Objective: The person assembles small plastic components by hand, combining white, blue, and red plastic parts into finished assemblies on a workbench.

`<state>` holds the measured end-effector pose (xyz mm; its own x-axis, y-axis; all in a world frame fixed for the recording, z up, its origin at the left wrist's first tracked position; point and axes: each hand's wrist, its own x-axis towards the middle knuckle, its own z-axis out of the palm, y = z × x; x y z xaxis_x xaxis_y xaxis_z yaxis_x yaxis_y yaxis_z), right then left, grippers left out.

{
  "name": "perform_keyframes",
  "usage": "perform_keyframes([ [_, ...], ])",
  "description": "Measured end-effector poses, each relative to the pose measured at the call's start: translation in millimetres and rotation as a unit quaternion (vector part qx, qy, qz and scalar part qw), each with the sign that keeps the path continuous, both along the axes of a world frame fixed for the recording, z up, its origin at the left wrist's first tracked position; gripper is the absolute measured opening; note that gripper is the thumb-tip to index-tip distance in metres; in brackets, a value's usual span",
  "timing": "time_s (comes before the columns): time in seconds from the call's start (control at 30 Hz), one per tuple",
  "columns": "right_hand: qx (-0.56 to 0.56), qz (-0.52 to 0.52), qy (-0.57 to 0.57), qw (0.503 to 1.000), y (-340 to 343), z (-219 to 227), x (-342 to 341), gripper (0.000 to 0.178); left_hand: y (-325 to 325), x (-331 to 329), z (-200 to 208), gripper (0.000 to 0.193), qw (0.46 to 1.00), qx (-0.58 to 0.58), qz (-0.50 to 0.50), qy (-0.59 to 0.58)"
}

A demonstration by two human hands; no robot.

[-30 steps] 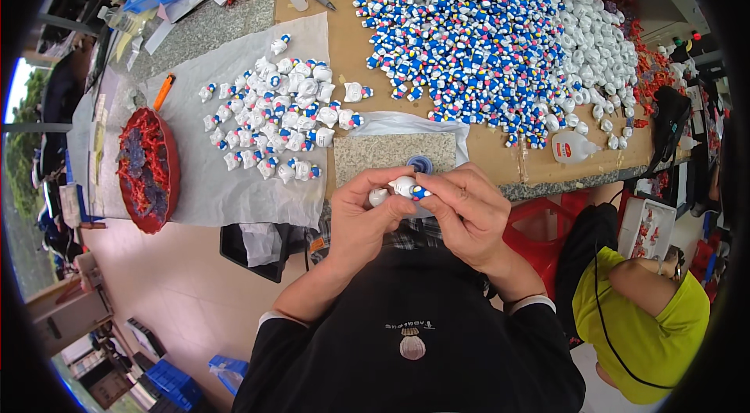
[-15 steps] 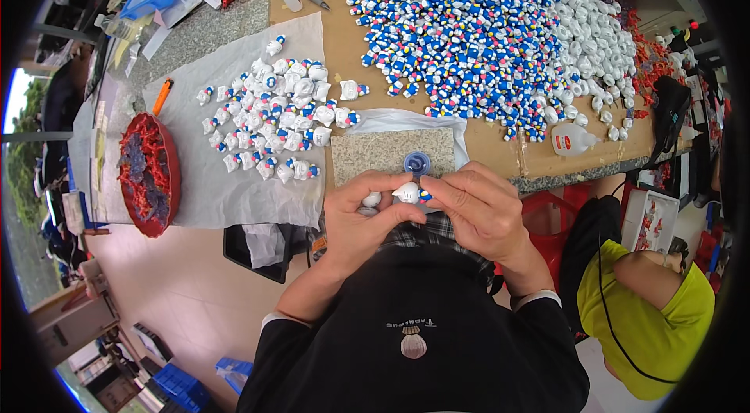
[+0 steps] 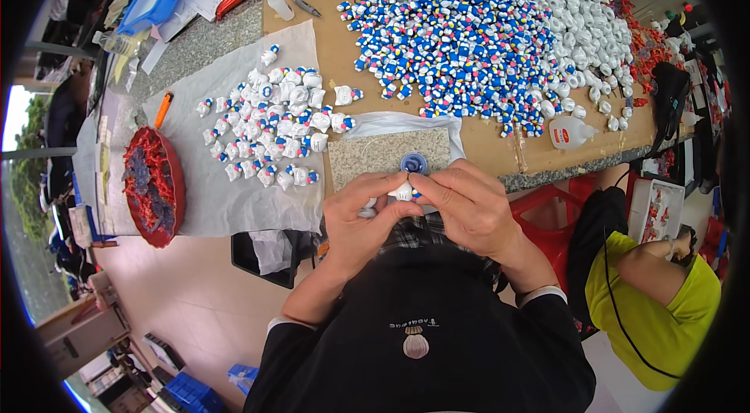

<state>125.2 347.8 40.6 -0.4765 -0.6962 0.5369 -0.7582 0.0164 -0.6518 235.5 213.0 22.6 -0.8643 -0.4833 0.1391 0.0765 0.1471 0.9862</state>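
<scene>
Between my hands is a small white figurine head [image 3: 402,193], with a bit of blue showing at its right side. My left hand [image 3: 355,214] pinches the head between thumb and fingers; one or more other white pieces [image 3: 368,208] show within its curled fingers. My right hand [image 3: 475,206] is closed on the blue end, a small figurine body mostly covered by its fingertips. Just beyond the fingertips, a small cup [image 3: 413,164] with bluish contents stands on a speckled stone slab [image 3: 355,151].
At left, white paper [image 3: 180,171] carries several joined figurines [image 3: 289,112]. A red bowl [image 3: 176,210] of red pieces stands there. Far right lie heaps of blue bodies [image 3: 469,38] and white heads [image 3: 590,26], near a squeeze bottle [image 3: 570,133]. A person in yellow-green [image 3: 652,311] sits at right.
My hands have drawn closer together, and my right fingers now cover more of the figurine. The whole view has shifted slightly.
</scene>
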Motion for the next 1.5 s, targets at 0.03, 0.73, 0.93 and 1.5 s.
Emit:
perform_keyframes([
  [0.03, -0.008, 0.007, 0.002, 1.0, 0, 0, -1, 0.038, -1, 0, 1, 0.036, 1.0, -0.025, -0.008, 0.007],
  [0.73, -0.065, 0.036, -0.108, 0.991, -15, -8, -6, 0.035, -18, -4, 1, 0.036, 0.993, 0.108, -0.011, -0.04],
  [0.93, -0.053, 0.036, -0.145, 0.987, -14, -9, -3, 0.033, -17, -3, 4, 0.035, 0.993, 0.112, -0.006, -0.032],
  [1.5, 0.066, -0.147, 0.011, 0.987, -22, -11, -52, 0.016, -106, -77, 18, 0.028, 0.866, -0.462, 0.144, -0.123],
])
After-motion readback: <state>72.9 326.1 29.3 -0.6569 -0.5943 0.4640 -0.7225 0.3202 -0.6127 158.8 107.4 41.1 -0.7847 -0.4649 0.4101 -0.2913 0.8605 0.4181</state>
